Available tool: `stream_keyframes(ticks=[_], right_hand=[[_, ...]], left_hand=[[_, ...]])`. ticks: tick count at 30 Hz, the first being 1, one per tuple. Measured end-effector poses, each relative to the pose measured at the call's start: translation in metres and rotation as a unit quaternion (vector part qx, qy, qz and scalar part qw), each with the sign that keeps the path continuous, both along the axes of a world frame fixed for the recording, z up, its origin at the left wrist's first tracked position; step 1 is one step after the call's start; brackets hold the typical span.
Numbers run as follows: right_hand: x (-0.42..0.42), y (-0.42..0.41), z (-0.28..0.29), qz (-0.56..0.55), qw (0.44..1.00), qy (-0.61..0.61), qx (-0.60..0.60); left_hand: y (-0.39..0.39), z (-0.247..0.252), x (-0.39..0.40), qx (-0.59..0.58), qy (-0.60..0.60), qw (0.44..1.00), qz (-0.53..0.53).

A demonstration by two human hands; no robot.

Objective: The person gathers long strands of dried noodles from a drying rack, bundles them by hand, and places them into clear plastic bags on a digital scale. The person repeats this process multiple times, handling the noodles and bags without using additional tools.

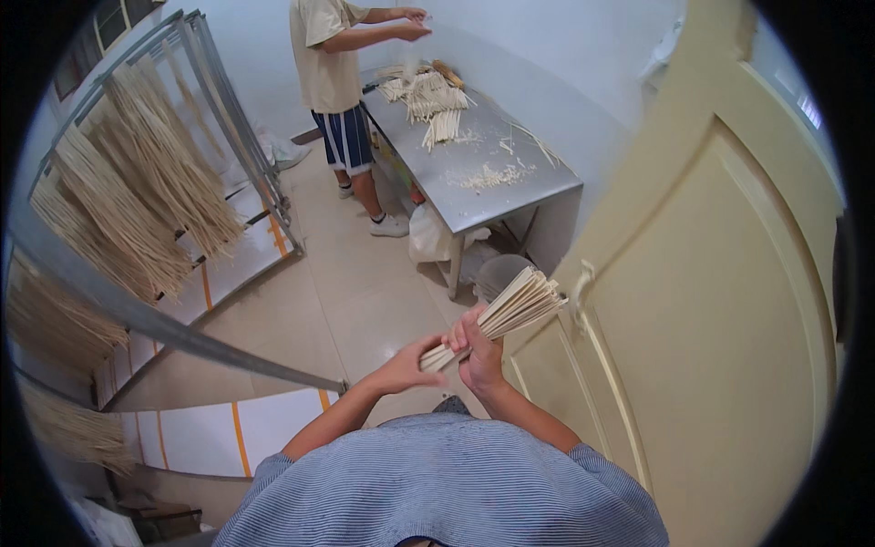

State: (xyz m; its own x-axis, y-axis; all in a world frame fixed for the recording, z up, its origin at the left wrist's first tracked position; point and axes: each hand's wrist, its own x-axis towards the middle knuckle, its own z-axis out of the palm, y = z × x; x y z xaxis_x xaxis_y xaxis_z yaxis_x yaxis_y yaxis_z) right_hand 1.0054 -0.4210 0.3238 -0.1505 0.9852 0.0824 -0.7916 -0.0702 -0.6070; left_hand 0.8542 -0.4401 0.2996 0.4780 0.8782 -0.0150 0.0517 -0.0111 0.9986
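A bundle of dried noodles (521,301) slants across in front of my chest, its upper end fanning slightly toward the door. My right hand (480,350) grips it around the middle. At the lower end, my left hand (409,366) curves around the noodles, with the thumb on the near side and the fingers partly hidden. Both hands are well above the tiled floor.
A metal table (492,161) holds heaps of cut noodles (437,99) and scattered broken bits (493,178). Beside it stands another person (331,68), arms raised. Long noodles (164,157) hang from racks at left. A yellow door (711,328) stands close at right.
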Motion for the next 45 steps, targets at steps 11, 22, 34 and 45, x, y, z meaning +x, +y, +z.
stream_keyframes(ticks=[11,22,34,45], right_hand=[[-0.132,0.162,0.022,0.077,0.997,0.017,-0.011],[-0.183,0.328,0.016,-0.052,0.997,0.025,-0.06],[-0.086,0.449,-0.053,-0.257,0.94,0.015,-0.222],[-0.055,0.543,-0.056,-0.308,0.924,0.023,-0.228]], left_hand=[[0.148,0.004,-0.085,-0.211,-0.47,0.806,0.291],[0.306,-0.001,-0.237,-0.222,-0.3,0.894,0.249],[0.402,-0.098,-0.344,-0.387,-0.162,0.842,0.338],[0.544,-0.078,-0.346,-0.385,-0.067,0.889,0.24]])
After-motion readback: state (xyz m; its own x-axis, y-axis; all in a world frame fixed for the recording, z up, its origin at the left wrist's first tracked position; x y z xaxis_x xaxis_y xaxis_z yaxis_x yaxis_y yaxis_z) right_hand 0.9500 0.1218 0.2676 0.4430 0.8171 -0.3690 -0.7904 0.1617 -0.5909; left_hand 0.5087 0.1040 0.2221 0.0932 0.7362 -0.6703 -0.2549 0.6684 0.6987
